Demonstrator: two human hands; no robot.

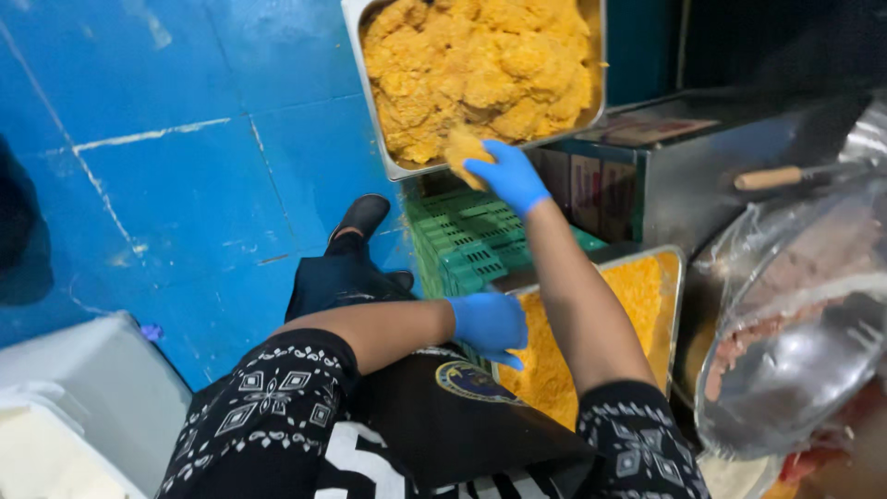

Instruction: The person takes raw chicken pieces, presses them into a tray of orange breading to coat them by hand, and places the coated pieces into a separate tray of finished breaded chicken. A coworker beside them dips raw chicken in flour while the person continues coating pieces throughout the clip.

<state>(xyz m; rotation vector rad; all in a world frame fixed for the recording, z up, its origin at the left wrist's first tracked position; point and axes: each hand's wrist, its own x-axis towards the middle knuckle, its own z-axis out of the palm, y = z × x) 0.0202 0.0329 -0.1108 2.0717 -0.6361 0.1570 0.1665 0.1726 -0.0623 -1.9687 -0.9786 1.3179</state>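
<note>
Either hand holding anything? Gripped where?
Right hand holds a breaded piece by its lower edge, over the metal tray. Left hand holds nothing visible.

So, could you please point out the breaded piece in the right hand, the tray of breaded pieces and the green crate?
breaded piece (462, 148), head view, upper face
tray of breaded pieces (368, 92), head view, left rim
green crate (471, 242), head view, top lattice

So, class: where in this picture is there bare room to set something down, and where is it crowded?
Bare: the blue floor, between the white tub and the far tray. Crowded: that tray, heaped with breaded pieces, where the right hand holds one, and the crumb tray by the left hand.
</note>
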